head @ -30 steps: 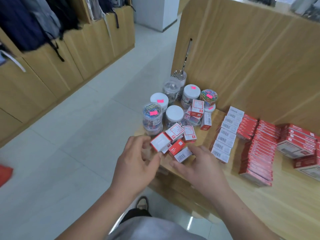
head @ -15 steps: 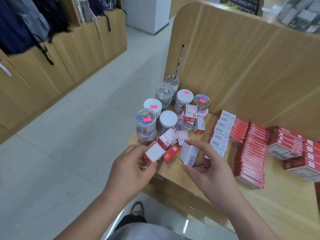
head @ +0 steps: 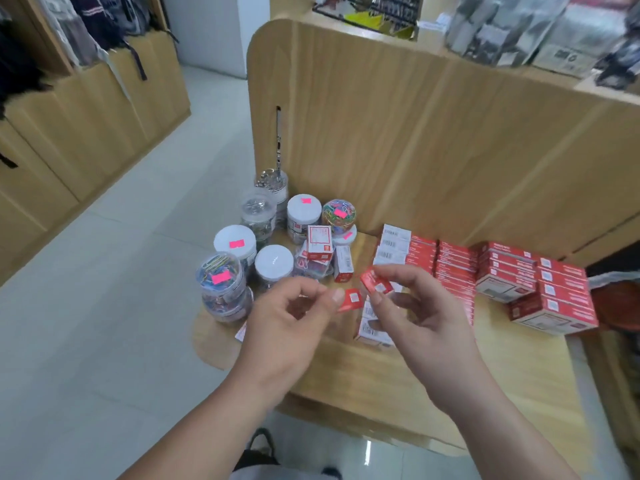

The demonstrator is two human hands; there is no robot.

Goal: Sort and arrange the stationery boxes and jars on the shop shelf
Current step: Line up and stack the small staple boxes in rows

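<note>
Entry: shop shelf [head: 398,375], pale wood, rounded left corner; sorting under way, judged about half done.

Left hand [head: 287,327]: raised over the shelf's front left; thumb and forefinger clamped on a small red box [head: 351,299], white label facing up.

Right hand [head: 426,327]: raised just beside the left; fingers [head: 393,271] clamped on a second small red box [head: 375,282]; the two boxes are near each other and both are off the shelf; whether they touch cannot be told.

Done, by appearance: rows of red boxes [head: 450,268] laid edge to edge at centre right; barcode-faced boxes [head: 394,245] in a column at the rows' left end; larger boxes [head: 540,285] stacked at far right.

Not done, by appearance: jars [head: 235,242] bunched loosely in the left corner, white and clear lids mixed, some stacked two high, several with pink stickers; loose small boxes [head: 320,242] tipped on and among the jars, one standing on end beside them; a few more boxes [head: 372,329] lying under the right hand, partly hidden.

Left to do, as a judgement: place the two held boxes; lift the strays out of the jar group; line up the jars by kind.
</note>
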